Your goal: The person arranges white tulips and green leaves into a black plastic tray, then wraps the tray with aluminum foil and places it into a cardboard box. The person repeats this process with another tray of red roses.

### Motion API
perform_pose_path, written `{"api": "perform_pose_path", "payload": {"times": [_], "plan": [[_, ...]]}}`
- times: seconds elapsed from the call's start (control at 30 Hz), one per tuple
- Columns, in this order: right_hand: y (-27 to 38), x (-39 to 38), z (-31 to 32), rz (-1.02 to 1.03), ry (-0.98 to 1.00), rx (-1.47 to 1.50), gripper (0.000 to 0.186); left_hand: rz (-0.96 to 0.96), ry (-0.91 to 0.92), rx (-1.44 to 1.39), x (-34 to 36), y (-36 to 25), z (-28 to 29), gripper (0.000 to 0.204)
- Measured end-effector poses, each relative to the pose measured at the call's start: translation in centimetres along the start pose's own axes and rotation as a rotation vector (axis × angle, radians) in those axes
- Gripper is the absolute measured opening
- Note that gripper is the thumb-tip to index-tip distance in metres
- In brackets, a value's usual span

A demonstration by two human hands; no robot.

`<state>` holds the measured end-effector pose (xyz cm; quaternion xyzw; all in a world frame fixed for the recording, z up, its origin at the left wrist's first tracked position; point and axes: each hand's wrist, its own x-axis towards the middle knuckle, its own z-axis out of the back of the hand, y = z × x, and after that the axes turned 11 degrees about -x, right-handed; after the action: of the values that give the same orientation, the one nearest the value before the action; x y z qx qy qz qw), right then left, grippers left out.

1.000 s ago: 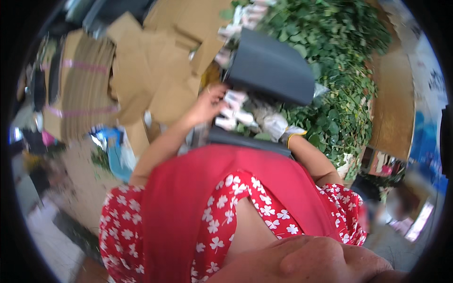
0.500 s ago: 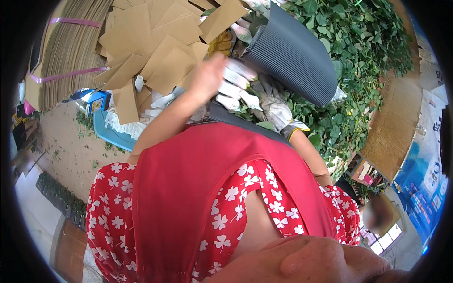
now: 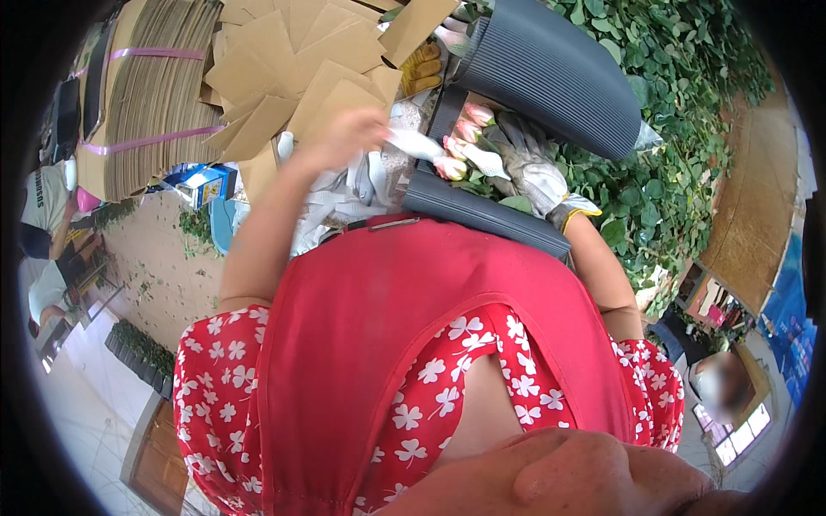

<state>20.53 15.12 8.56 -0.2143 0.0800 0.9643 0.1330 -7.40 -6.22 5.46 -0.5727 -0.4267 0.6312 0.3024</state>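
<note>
My left hand [image 3: 348, 139], bare and blurred, is closed on one end of a white mesh sleeve [image 3: 415, 144]. The sleeve's other end lies close to pink-and-cream rose heads [image 3: 451, 167]. More bare rose heads [image 3: 478, 113] show just behind them, and one rose still wears a white mesh sleeve [image 3: 486, 160]. My right hand [image 3: 538, 176], in a grey-white work glove with a yellow-edged cuff, is wrapped round the roses below their heads; its fingers are partly hidden. Loose white sleeves [image 3: 348, 189] lie heaped below my left forearm.
Ribbed black padding [image 3: 551, 77] curves up behind the roses, with another padded bar [image 3: 482, 215] against my red apron. Cardboard sheets [image 3: 267, 64] and a strapped cardboard stack [image 3: 159, 95] are at left. Leafy stems [image 3: 688, 95] pile up at right. A yellow glove [image 3: 422, 69] lies beyond.
Several rose heads that wore white sleeves are now bare. My left hand has moved back leftward from the roses with a sleeve. My right hand keeps its hold, and the whole view has shifted.
</note>
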Motion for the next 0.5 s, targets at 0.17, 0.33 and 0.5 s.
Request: {"api": "perform_pose_path", "payload": {"times": [0.17, 0.33, 0.5], "plan": [[0.1, 0.3, 0.3, 0.007, 0.013, 0.0, 0.057, -0.599, -0.046, 0.752, -0.4, -5.7, -1.7, 0.037], [0.0, 0.3, -0.1, 0.002, 0.046, 0.001, 0.055, -0.828, 0.224, 0.751, 4.8, -3.9, -7.9, 0.022], [-0.1, 0.8, -0.6, -0.007, 0.076, 0.003, 0.053, -0.926, 0.204, 0.606, 4.9, -2.8, -8.2, 0.011]]}}
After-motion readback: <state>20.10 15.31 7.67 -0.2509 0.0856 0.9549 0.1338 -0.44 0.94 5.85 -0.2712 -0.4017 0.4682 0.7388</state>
